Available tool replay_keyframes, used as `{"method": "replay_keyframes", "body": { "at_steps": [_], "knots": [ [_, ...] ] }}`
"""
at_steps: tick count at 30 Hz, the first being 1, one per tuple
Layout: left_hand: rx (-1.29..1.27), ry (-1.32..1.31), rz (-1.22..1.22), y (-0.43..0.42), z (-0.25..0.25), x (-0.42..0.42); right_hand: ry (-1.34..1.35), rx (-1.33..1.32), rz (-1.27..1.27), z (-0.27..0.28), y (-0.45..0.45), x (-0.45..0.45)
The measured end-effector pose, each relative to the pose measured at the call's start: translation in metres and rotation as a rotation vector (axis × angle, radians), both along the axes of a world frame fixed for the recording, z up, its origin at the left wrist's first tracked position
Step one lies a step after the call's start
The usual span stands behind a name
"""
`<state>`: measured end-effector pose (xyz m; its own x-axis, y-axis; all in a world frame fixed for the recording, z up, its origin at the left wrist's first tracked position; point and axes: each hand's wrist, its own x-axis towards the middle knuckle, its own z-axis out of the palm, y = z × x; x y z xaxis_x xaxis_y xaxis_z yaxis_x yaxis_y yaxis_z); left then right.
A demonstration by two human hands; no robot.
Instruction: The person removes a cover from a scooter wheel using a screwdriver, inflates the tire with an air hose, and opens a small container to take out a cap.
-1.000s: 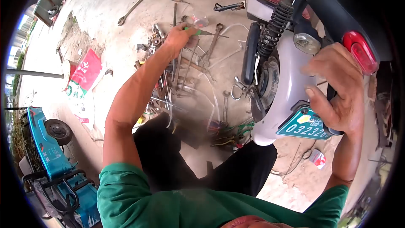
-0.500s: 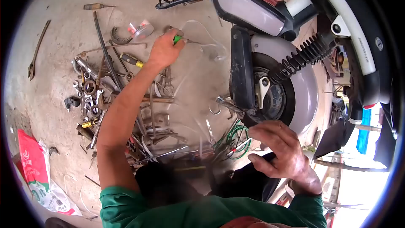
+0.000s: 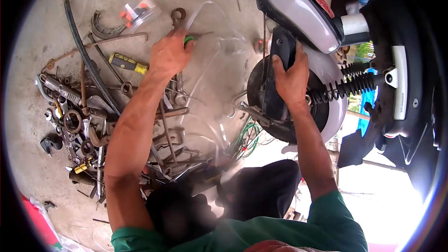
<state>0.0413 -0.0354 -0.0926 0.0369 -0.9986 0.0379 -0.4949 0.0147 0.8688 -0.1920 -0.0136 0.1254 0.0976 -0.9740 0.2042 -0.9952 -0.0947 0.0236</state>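
My left hand [image 3: 170, 55] is closed around a screwdriver with a green handle [image 3: 188, 40]; its thin shaft points right, over the floor. The ring end of a rusty wrench [image 3: 178, 15] shows just beyond my knuckles; whether I hold it too, I cannot tell. On the scooter's rear end, my right hand [image 3: 293, 80] grips a long black cover [image 3: 276, 93] beside the rear wheel [image 3: 255, 81], thumb on one side and fingers on the other. A spring [image 3: 254, 113] sits near the cover's lower end.
Wrenches and other tools lie heaped on the left [image 3: 74, 126]. A yellow-and-black screwdriver [image 3: 128, 63], a curved brake shoe [image 3: 106, 29] and a clear plastic container [image 3: 141, 13] lie nearby. Clear tubing [image 3: 198, 10] loops across the floor. The scooter's shock absorber [image 3: 345, 89] rises at right.
My right hand has moved up and forward from near my knee and taken hold of the black cover. My left hand still holds the screwdriver. The view has shifted.
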Motion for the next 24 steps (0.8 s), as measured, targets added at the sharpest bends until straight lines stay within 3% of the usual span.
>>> {"method": "replay_keyframes", "body": {
  "at_steps": [4, 7, 10, 22, 24],
  "knots": [
    [-0.01, 0.013, 0.001, 0.002, 0.003, 0.001, -0.219, -0.041, 0.091, -0.012, -0.009, -0.026],
    [-0.058, 0.028, 0.007, 0.002, -0.003, 0.0, -0.494, 0.094, -0.189, -0.007, -0.01, -0.017],
    [-0.059, 0.006, 0.0, 0.003, 0.0, 0.001, -0.649, 0.083, -0.245, -0.007, -0.01, -0.008],
    [0.016, -0.057, -0.049, 0.002, -0.001, 0.001, -0.678, 0.133, -0.258, 0.007, -0.04, 0.004],
    [0.034, -0.053, -0.063, 0.002, 0.0, 0.003, -0.929, 0.181, -0.308, 0.007, -0.044, -0.001]
  ]
}}
